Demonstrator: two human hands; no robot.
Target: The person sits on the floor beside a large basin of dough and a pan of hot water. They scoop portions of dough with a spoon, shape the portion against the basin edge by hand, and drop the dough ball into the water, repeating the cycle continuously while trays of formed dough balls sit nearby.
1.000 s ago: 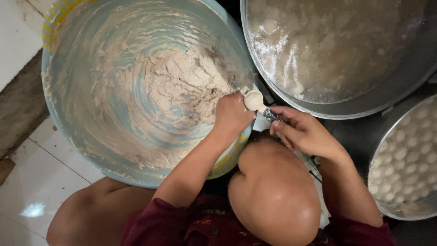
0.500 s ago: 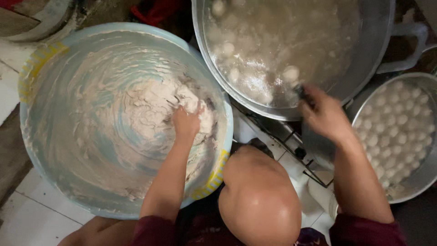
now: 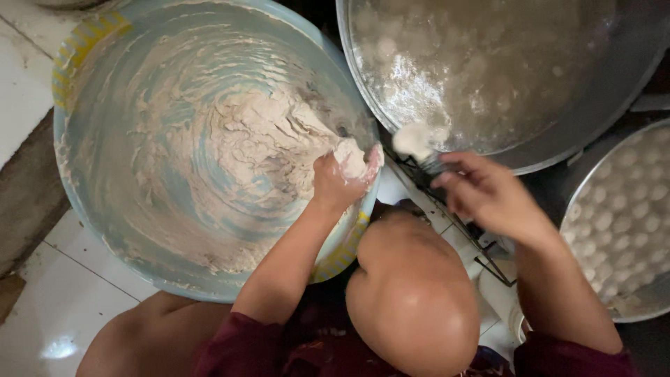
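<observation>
Paste (image 3: 258, 150) sits heaped in the middle of the big light-blue basin (image 3: 84, 209), smeared up its walls. Our left hand (image 3: 342, 178) is clenched around a lump of it at the basin's near rim, a blob squeezed up out of the top of the fist, which fits portioning by squeeze. Our right hand (image 3: 488, 192) grips a spoon (image 3: 415, 139) by the handle; the bowl carries a pale ball and hangs over the edge of the wide metal pot (image 3: 558, 132), just beside the fist, so the scoop path is short. Pot holds cloudy liquid with pale balls in it, probably hot, but the surface is too blurred to tell. Metal tray (image 3: 628, 223) on the right, touching nothing we hold, is packed with finished white balls. Basin and pot are rim to rim, tray close behind
</observation>
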